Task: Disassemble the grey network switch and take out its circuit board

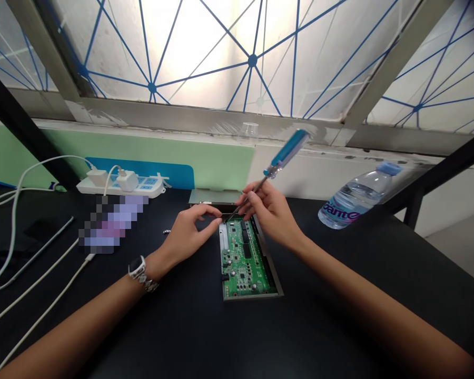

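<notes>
A green circuit board (237, 263) lies in a shallow metal case (280, 292) on the black table. My right hand (274, 213) grips a screwdriver (286, 152) by its metal shaft, the blue and clear handle slanting up to the right. Its tip points down at the board's far left corner. At that same corner, my left hand (189, 231) has thumb and forefinger drawn close together beside the tip; whatever is between them is too small to make out. Behind the board stands a flat metal panel (215, 196), partly hidden by my hands.
On the right stands a tilted water bottle (357, 197). A white power strip (142, 184) with plugs sits against the wall at left, its cables (43, 295) running over the table near a blurred-out object (114, 226). Small metal bits (166, 231) lie left of my left hand.
</notes>
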The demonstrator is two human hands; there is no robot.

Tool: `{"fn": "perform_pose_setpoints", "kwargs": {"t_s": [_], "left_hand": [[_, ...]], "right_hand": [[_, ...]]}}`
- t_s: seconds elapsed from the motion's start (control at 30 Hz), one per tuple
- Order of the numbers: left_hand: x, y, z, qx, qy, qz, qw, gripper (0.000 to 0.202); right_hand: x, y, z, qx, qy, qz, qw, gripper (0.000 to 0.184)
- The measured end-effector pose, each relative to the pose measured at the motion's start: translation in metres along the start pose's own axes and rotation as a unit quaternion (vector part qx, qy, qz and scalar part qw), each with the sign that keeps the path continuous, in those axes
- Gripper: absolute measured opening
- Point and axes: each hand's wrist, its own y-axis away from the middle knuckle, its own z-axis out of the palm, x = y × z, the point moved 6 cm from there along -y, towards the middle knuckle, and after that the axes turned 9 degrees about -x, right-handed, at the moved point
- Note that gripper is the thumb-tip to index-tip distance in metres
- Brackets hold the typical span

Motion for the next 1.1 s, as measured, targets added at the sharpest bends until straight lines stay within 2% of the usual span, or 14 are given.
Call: {"fn": "perform_pose_setpoints", "kwargs": {"t_s": [0.13, 0.3, 0.47, 0.7, 0.97, 1.1], "left_hand": [[0.005, 0.017, 0.002, -0.051, -0.029, 0.024, 0.998, 0.018], [0.012, 0.021, 0.01, -0.101, -0.053, 0.055, 0.992, 0.015], [0.018, 0.02, 0.015, -0.087, -0.038, 0.046, 0.994, 0.003], [0.015, 0.022, 0.019, -0.066, -0.003, 0.022, 0.998, 0.005], [0.016, 0.021, 0.013, -0.062, -0.006, 0.042, 0.997, 0.014], [0.018, 0.02, 0.011, -0.072, -0.01, 0.041, 0.997, 0.004]], "right_hand": [[0.014, 0.034, -0.001, 0.027, -0.136, 0.019, 0.99, 0.021], [0.032, 0.065, -0.004, 0.088, -0.201, 0.046, 0.974, 0.031], [0.035, 0.068, -0.005, 0.103, -0.208, 0.05, 0.972, 0.031], [0.035, 0.07, -0.002, 0.101, -0.227, 0.04, 0.968, 0.029], [0.034, 0.07, -0.002, 0.114, -0.245, 0.041, 0.962, 0.028], [0.036, 0.07, -0.003, 0.121, -0.265, 0.04, 0.956, 0.028]]}}
